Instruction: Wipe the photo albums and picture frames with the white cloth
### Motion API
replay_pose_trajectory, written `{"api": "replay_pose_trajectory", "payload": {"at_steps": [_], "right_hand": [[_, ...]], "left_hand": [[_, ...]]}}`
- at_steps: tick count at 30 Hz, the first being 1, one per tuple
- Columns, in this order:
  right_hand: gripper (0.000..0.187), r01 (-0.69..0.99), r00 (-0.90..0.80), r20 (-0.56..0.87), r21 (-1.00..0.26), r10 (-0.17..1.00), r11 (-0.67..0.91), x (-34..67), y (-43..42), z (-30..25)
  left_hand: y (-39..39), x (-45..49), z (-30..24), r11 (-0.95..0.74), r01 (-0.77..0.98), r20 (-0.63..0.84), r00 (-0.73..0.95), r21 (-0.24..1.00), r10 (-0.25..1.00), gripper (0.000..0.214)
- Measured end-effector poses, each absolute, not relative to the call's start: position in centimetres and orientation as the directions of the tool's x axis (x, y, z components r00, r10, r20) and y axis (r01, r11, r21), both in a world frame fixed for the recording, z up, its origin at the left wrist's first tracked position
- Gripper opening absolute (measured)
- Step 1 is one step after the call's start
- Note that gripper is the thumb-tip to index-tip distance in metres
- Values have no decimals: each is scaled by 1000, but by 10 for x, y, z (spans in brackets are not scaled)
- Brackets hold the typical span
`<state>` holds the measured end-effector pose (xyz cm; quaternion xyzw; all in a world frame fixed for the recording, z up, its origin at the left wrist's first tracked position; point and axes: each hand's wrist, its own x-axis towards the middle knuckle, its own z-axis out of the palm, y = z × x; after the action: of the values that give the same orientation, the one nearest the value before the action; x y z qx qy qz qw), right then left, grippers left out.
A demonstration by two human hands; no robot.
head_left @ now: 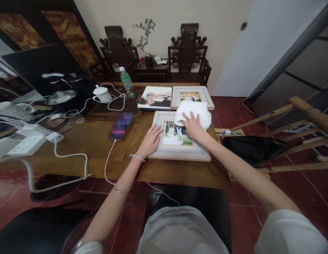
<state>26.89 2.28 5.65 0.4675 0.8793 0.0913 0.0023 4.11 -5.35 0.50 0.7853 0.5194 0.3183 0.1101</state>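
Note:
A light-coloured picture frame (179, 152) with an outdoor wedding photo (174, 135) lies flat on the wooden table (164, 173) in front of me. My left hand (153, 137) rests on the frame's left side, fingers stretched out. On the frame's upper right part, my right hand (192, 124) holds a folded white cloth (197, 108), its fingers spread over the near edge. The cloth covers that corner and overlaps a second picture frame (207, 98) just behind. Beside that second frame lies a photo album (156, 100) with a white-edged cover.
To the left are a charging phone (120, 127), a green-labelled bottle (127, 84), a lidded white cup (102, 95), a pot (61, 98) and a white power strip (28, 141) with loose cables. A wooden chair rail (309, 113) holding a black bag (255, 150) stands at right.

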Motion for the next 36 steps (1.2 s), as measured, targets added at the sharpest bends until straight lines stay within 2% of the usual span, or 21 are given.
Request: {"api": "replay_pose_trajectory", "payload": {"at_steps": [2, 5, 12, 16, 22, 27, 32, 36], "right_hand": [[52, 818, -562, 57, 187, 825, 544, 264, 2, 54], [46, 807, -559, -53, 194, 827, 558, 261, -40, 60], [52, 700, -682, -275, 24, 678, 714, 267, -124, 106], [54, 667, -722, -244, 7, 648, 745, 263, -128, 99], [56, 701, -707, -21, 103, 707, 705, 266, -65, 58], [64, 762, -647, 99, 120, 756, 636, 272, -3, 56], [61, 739, -669, -6, 99, 743, 666, 263, 3, 64], [62, 690, -705, -181, 52, 686, 722, 256, -36, 75]], "left_hand": [[-53, 41, 5, -438, 744, 388, 258, 505, 885, 36], [-53, 42, 5, -435, 749, 385, 257, 500, 886, 36], [-55, 43, 8, -432, 750, 388, 251, 501, 887, 36], [-55, 43, 8, -428, 755, 383, 251, 498, 889, 36], [-54, 42, 7, -430, 758, 382, 257, 490, 888, 37], [-54, 43, 7, -427, 754, 382, 250, 500, 890, 36], [-54, 42, 7, -428, 753, 381, 252, 499, 889, 37], [-55, 43, 7, -423, 752, 378, 247, 506, 892, 37]]}}
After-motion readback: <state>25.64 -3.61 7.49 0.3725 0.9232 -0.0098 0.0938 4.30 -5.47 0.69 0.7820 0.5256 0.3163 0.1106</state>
